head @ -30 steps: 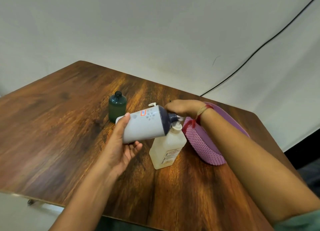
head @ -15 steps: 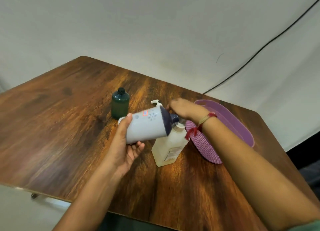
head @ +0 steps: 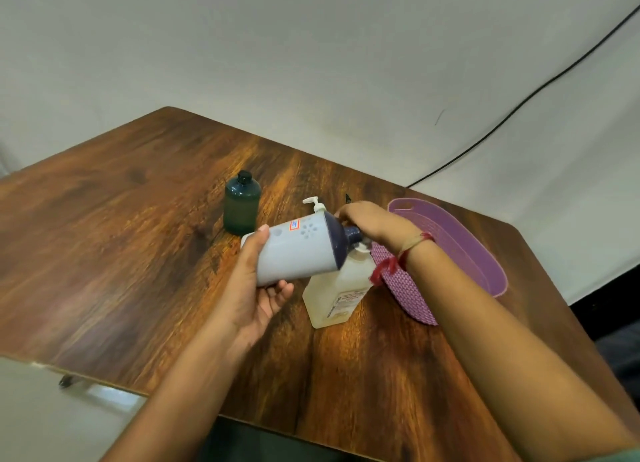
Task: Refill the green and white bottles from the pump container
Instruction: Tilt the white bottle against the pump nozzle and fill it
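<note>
My left hand [head: 256, 288] grips the white bottle [head: 294, 250] from below and holds it tilted on its side above the table. Its dark blue top points right. The fingers of my right hand [head: 370, 224] curl round the dark cap at the bottle's neck [head: 353, 235]. Right under that neck stands the pale yellow pump container [head: 337, 290]. A white pump head [head: 313, 202] shows just behind the white bottle; what it joins to is hidden. The capped green bottle [head: 242, 202] stands upright to the back left, apart from both hands.
A purple woven basket [head: 485, 254] sits to the right of the container, partly behind my right forearm. The wooden table [head: 121, 236] ends close at the front edge and at the right corner. A black cable [head: 519, 105] runs along the white backdrop.
My right hand has shifted a little at the white bottle's neck. The left hand keeps the bottle tilted in about the same place. The head view has drifted.
</note>
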